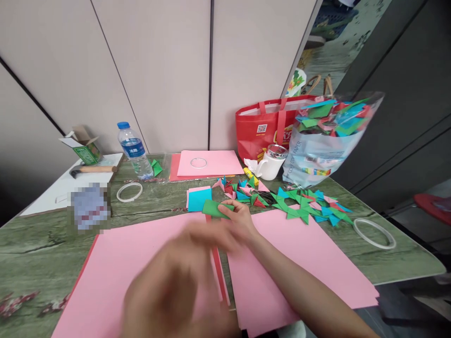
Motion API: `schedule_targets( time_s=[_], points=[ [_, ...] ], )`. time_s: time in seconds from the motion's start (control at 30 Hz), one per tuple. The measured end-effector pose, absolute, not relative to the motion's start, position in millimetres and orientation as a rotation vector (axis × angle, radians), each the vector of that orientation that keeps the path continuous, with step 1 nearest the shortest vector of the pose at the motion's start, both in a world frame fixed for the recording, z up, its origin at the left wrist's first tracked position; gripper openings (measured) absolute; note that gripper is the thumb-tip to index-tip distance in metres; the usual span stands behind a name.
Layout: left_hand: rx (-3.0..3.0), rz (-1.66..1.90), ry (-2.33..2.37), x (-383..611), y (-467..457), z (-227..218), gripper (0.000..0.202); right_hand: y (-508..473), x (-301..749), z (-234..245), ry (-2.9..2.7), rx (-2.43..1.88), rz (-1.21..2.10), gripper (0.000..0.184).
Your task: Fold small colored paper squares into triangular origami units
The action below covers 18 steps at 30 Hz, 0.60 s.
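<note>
green paper [213,208] in right grip [241,220]

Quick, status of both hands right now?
Left hand: blurred, cannot tell.
Right hand: closed, pinching the green folded paper.

The green wood-grain table [387,263] carried pink paper sheets [303,253] at the front, a scatter of folded paper pieces [303,209] behind them, a water bottle [134,151], two tape rings [129,192], a white mug [272,164] and a red bag [260,131].
</note>
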<state>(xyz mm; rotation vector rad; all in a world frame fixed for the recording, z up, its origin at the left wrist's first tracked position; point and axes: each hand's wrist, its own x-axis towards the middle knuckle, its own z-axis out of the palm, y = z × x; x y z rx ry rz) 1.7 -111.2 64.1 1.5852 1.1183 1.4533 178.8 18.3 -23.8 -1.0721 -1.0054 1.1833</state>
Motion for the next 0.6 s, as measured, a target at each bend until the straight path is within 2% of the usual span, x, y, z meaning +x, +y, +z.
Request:
schedule_targets(
  time_s=[0.07,0.1,0.2,0.23,0.3,0.37,0.6],
  points=[
    [1.515,1.495,1.194,18.0,-67.7,66.3,0.033,17.9,178.3,-22.6,-1.016,-1.040,1.189,0.024],
    [1.485,1.458,1.232,23.3,-47.5,63.8,0.042,17.8,178.0,-22.4,-1.031,-1.027,1.191,0.024],
    [1.294,1.217,1.356,26.2,-7.8,46.0,0.059,17.7,176.6,-23.0,-1.117,-1.019,1.184,0.023],
    [1.250,1.104,1.328,24.2,-2.0,38.9,0.057,17.6,176.2,-23.4,-1.159,-1.019,1.169,0.022],
    [1.206,0.936,1.168,19.7,1.6,26.7,0.038,17.3,175.7,-23.9,-1.235,-1.018,1.137,0.020],
    [1.163,0.890,1.079,17.5,0.6,19.3,0.028,17.0,175.5,-24.3,-1.293,-1.022,1.121,0.017],
    [1.076,0.989,1.092,25.3,-1.5,13.4,0.030,18.2,175.7,-26.7,-1.321,-1.037,1.125,0.019]
  ],
)
